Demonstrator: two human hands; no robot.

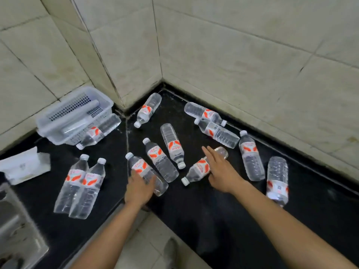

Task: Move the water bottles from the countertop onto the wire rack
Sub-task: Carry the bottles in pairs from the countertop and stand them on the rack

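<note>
Basket, white perforated plastic, at the table's left rear corner against the wall; handle bar folded across its top; anything else inside cannot be told; one bottle lies slanted against its front side. Water bottles, twelve counted, all on their sides on the table; clear bodies, white caps on, red-and-white labels; two lie side by side and touching at left, the others scattered at odd angles toward the corner. Left hand grips the front bottle, fingers curled over its lower body; right hand flat, fingers straight and close together, resting on the angled bottle. Table is black polished stone, L-shaped, with a raised black lip along the wall; tissue pack, white, at the left edge; steel sink at lower left. Walls of large cream tiles, stained, dark grout; pale tiled floor between the forearms.
</note>
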